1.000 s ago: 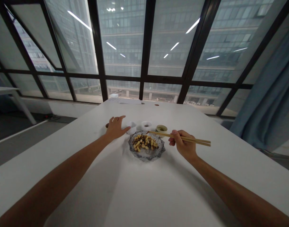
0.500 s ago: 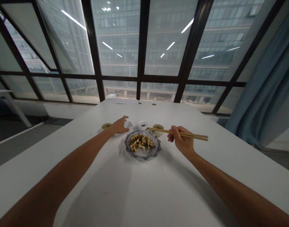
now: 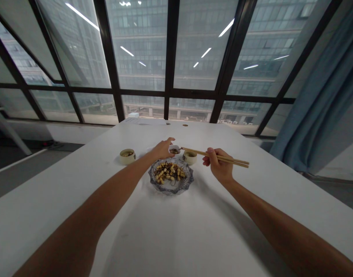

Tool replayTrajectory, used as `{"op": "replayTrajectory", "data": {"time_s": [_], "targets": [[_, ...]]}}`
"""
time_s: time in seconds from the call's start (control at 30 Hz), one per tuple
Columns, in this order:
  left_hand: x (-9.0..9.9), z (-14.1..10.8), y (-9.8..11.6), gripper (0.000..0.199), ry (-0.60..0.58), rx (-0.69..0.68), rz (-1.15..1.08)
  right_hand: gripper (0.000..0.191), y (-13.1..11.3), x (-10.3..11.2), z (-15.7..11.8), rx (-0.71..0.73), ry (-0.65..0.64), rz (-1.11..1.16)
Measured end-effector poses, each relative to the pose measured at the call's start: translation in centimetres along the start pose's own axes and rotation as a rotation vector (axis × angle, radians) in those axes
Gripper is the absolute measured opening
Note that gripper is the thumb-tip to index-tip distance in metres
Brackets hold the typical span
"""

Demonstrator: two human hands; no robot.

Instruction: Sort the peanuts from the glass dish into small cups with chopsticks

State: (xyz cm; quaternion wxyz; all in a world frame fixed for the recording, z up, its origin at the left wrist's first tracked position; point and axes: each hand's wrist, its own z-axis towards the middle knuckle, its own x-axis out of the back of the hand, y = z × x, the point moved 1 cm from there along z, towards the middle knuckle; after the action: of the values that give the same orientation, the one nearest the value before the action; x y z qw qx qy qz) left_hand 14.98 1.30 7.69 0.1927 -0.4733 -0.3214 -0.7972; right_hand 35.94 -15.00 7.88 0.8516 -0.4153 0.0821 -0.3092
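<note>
Two hands are working: left hand (image 3: 162, 149), fingers parted, is sweeping rightward to the white bowl (image 3: 174, 147); right hand (image 3: 218, 163) is clamping chopsticks (image 3: 199, 152); dish (image 3: 172, 187) is sitting nearer, between them, table (image 3: 170, 227) stretching open nearside.

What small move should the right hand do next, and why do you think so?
Probably the right hand should ease the chopsticks slightly left, over the white bowl: their tips are near its right rim, dark bits lie inside it, and the left hand is close beside it.
</note>
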Motion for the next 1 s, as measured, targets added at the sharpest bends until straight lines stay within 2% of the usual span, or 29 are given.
{"op": "replayTrajectory", "data": {"time_s": [0.13,0.2,0.3,0.47,0.53,0.63,0.8,1.0], "targets": [[0.4,-0.3,0.0,0.079,0.048,-0.059,-0.035,0.048,1.4,-1.7,1.4,0.089,-0.128,-0.116],[0.5,-0.4,0.0,0.078,0.052,-0.06,-0.034,0.05,2.0,-2.9,1.9,0.122,-0.235,-0.145],[0.4,-0.4,-0.2,0.077,0.032,-0.047,-0.027,0.051,2.1,-4.0,2.4,0.115,-0.331,-0.161],[0.3,0.0,-0.6,0.071,-0.01,0.044,-0.016,0.059,-0.5,-2.7,2.3,0.007,-0.204,0.018],[0.3,0.1,-0.7,0.068,-0.03,0.089,0.012,0.065,-2.2,-1.8,2.1,-0.08,-0.263,0.049],[0.7,-0.1,-0.9,0.062,-0.041,0.08,0.079,0.064,-4.2,-0.8,1.7,-0.121,-0.496,-0.032],[2.0,-2.5,-1.9,0.049,0.071,-0.024,0.21,0.062,-4.8,-0.7,0.8,-0.047,-0.628,-0.123],[4.3,-7.0,-4.7,0.04,0.248,0.016,0.229,0.057,-4.6,-1.5,0.6,0.055,-0.695,-0.245]]}}
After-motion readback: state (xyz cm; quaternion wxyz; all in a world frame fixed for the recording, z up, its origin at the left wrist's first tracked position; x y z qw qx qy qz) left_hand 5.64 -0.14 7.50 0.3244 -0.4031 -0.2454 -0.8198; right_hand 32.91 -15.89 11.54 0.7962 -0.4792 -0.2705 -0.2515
